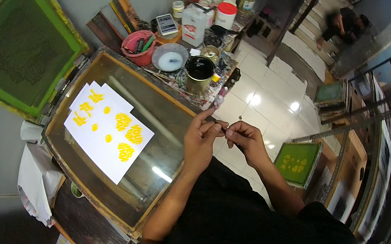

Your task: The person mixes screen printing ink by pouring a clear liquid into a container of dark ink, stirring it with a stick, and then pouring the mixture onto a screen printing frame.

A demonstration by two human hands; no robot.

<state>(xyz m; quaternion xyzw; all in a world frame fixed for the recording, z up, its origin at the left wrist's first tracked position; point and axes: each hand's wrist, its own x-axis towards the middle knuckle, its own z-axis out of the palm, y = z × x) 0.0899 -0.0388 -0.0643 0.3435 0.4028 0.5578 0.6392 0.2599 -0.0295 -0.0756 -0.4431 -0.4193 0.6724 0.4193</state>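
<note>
In front of my body, beside the right edge of the glass-topped table (130, 193), my two hands meet. My left hand (200, 139) is closed, its thumb and fingers pinched together. Close against it, my right hand (247, 140) is closed in a pinch too. A small, thin dark thing (224, 129) shows between the fingertips of both; its kind is too small to make out. White paper sheets (105, 157) with yellow printed shapes lie overlapping on the glass, left of my left hand.
A green printing screen (16, 52) stands raised behind the glass. Beyond my hands, a stained bench holds an open can of black (199, 69), a grey bowl (169, 58), a pink bucket (139, 47) and a phone (167, 24). Another green screen (299, 163) leans at right. A person (344, 23) sits far back.
</note>
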